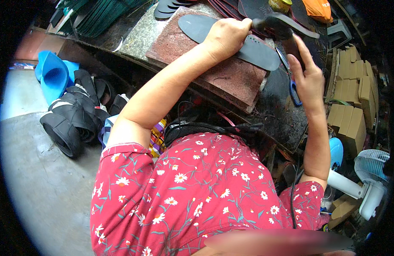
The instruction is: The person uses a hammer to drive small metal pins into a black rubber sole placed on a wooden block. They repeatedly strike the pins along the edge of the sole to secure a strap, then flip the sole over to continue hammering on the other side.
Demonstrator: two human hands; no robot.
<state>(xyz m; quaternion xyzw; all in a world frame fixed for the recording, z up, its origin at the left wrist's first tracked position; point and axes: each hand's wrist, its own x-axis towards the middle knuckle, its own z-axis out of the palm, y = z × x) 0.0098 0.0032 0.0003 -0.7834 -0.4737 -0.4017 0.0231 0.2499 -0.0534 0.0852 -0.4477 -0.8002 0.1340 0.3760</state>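
A grey-black shoe sole [265, 56] lies flat across a reddish-brown slab [229, 83] on the workbench. My left hand [227, 37] is closed in a fist over the middle of the sole. Whatever it grips is hidden by the fingers and the hammer. A line of small holes shows in the sole just right of that fist. My right hand [308, 81] is wrapped round the dark handle of a hammer [276, 27], whose head is beside my left fist. Blue-handled scissors [295, 94] lie on the bench left of my right wrist.
More dark soles [171, 7] lie at the bench's far side. Black sandals [71, 117] are heaped on the floor at left, beside a blue object [51, 77]. Cardboard boxes [348, 119] and a fan [371, 170] stand at right. An orange bag [318, 10] sits far right.
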